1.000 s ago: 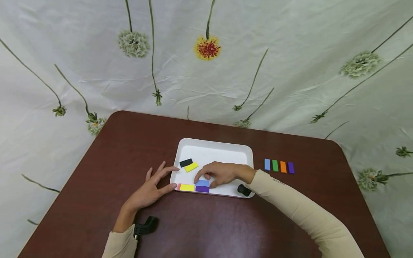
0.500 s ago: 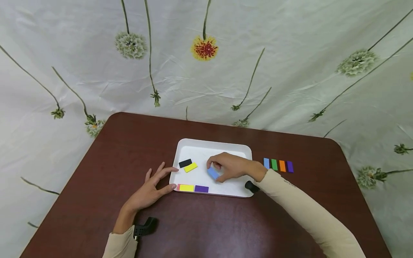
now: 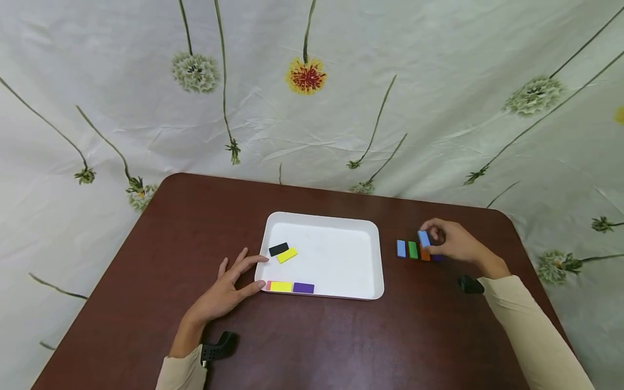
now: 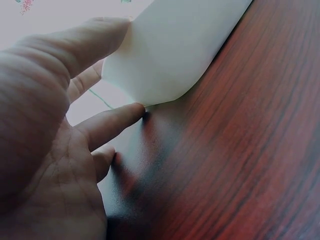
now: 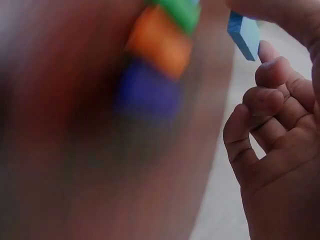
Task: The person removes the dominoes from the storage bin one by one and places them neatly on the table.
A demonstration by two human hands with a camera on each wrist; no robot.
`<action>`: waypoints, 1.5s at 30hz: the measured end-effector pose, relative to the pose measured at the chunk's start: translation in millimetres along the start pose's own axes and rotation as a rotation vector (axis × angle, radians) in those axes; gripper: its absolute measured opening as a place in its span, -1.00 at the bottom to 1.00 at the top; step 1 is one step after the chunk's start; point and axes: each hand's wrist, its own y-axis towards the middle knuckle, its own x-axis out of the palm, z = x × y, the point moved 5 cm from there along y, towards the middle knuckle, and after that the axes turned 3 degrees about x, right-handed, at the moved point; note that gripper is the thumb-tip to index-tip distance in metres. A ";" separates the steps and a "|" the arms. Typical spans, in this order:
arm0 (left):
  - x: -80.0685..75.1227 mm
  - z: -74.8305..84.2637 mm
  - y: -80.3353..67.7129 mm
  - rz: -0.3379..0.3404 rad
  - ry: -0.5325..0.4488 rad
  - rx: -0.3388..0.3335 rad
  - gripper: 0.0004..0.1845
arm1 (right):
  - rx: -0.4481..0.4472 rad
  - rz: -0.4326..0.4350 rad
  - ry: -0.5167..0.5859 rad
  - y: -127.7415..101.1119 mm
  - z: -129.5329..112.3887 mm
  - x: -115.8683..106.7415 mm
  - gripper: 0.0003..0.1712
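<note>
In the head view, the right hand (image 3: 455,242) pinches a light blue block (image 3: 423,238) between thumb and fingers, its grip narrowed to that one piece, at the right of the table (image 3: 341,341). The piece hides the far part of an orange block (image 3: 425,255); whether the two touch cannot be told. A green block (image 3: 413,250) lies just to the left and a purple block (image 3: 437,258) shows partly past the fingers on the right, so lowering too soon or drifting sideways could nudge these out of line. The left hand (image 3: 224,292) rests spread at the left edge of the white tray (image 3: 341,260), gripping nothing; a push from it could slide the tray and jostle the loose black block (image 3: 279,249) inside.

In the left wrist view, the thumb and fingers reach fairly straight to the tray's corner without curling round it, so probably little would steady the tray against a knock.

In the right wrist view, the held block juts out from the fingertips while the other fingers curl loosely, away from it; a bump on that end could twist it or make it drop. The neighbouring blocks are blurred here, so their gaps are hard to judge
</note>
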 end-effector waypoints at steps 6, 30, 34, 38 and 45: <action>-0.7 -0.2 -3.0 0.016 -0.004 -0.015 -0.47 | 0.131 0.011 -0.030 -31.3 46.1 -4.2 -0.51; 0.9 1.5 -0.5 0.014 0.000 -0.005 -0.48 | 0.172 -0.010 0.105 -38.6 62.6 -10.1 -0.45; 0.5 1.4 -0.4 0.011 -0.001 -0.005 -0.48 | 0.105 -0.004 0.099 -25.9 43.3 -13.8 -0.59; -0.4 1.5 -0.8 0.013 0.003 -0.005 -0.48 | 0.019 -0.029 0.106 -3.2 8.9 -9.4 -0.73; -0.4 1.5 -0.5 0.005 0.005 -0.011 -0.48 | -0.138 -0.101 0.049 40.3 -60.7 14.0 -0.81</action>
